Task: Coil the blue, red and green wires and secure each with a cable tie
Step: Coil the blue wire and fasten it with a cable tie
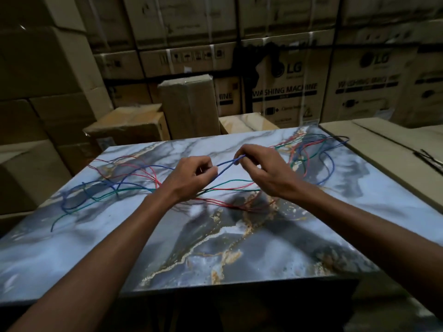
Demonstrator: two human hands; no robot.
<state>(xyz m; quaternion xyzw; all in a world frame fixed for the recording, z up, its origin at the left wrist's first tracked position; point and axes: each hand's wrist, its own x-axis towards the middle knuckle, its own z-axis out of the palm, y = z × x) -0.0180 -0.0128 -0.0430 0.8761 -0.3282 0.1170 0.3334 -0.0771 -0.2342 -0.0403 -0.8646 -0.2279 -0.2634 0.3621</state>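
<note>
**Blue wire held taut between 2 hands**

Over a marble-patterned tabletop (239, 248), loose wires sprawl from one side to the other. At the far left, the blue wire (229, 163) loops across the surface among strands of the red wire (134, 174) and the green wire (124, 190), all lying tangled and uncoiled. Moving inward, the left hand (191, 174) hovers above the table with its fingers curled, pinching a doubled stretch of the blue wire between thumb and fingertips. That doubled stretch runs up and to the right, lifted off the surface, to the right hand (257, 167), whose curled fingers pinch its other end. Beneath both wrists, red and green strands cross the tabletop. Further right, near the table's far corner, more blue, red and green loops lie heaped together. Beside the table's right edge, thin black cable ties (429, 160) rest on a flat cardboard box (383, 149).
</note>
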